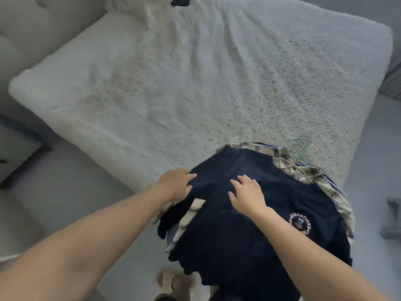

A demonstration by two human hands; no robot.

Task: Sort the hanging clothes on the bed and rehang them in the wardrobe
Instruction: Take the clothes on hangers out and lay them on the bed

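A pile of clothes lies on the near corner of the bed (173,83), hanging partly over its edge. On top is a navy shirt (238,224) with a round badge. A cream plaid shirt (308,172) lies under it, and pale green hangers (300,146) stick out at the far end of the pile. My left hand (175,184) rests at the navy shirt's left edge with fingers curled on the fabric; I cannot see whether it grips. My right hand (245,193) lies flat on the shirt, fingers spread.
The bed has a white textured cover. A small dark object (180,1) lies at its far end beside a white pillow (130,5). A grey upholstered seat (32,29) stands at the left. My foot in a beige slipper (173,283) stands on the grey floor.
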